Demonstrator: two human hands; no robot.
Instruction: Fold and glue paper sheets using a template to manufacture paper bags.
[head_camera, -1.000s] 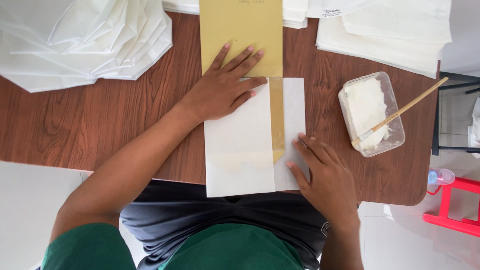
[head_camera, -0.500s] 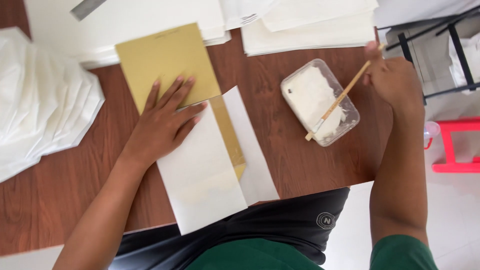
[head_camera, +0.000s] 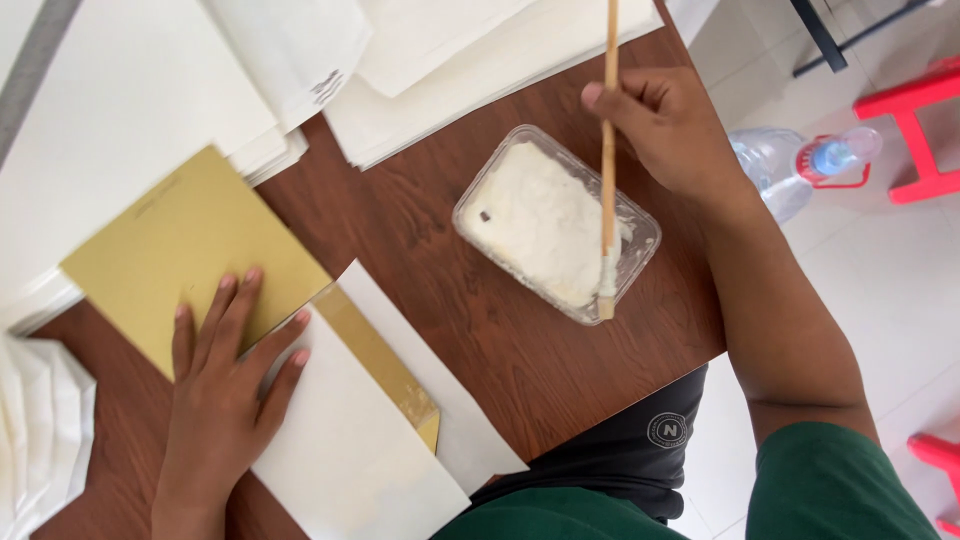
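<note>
right hand (head_camera: 668, 128) pinches a thin wooden brush (head_camera: 607, 150) between thumb and fingers, fingers curled tight round the upper part of the stick; the brush stands nearly upright in the view, its white-coated tip down at the near rim of a clear plastic tub (head_camera: 640, 235) of white paste; the tub sits on the brown wooden table (head_camera: 440, 240), right of centre, well apart from the other hand; left hand (head_camera: 225, 385) lies flat with fingers spread, holding nothing, pressing down where a gold card (head_camera: 170, 245) meets a white folded sheet (head_camera: 345, 455); index and middle fingertips rest on the gold, the outer fingers on the white sheet; a narrow strip of gold shows between the white sheet and a white flap (head_camera: 440, 400) that lies open to the right of it, reaching the table's near edge; stacks of white paper (head_camera: 150, 90) fill the far side of the table, some touching the far edge of the gold card; a heap of crumpled white sheets (head_camera: 35, 430) sits at the left edge; on the floor to the right, a clear plastic bottle (head_camera: 790, 170) with a blue cap lies beside a red frame (head_camera: 920, 100); the person wears a green sleeve (head_camera: 840, 480) and dark shorts
</note>
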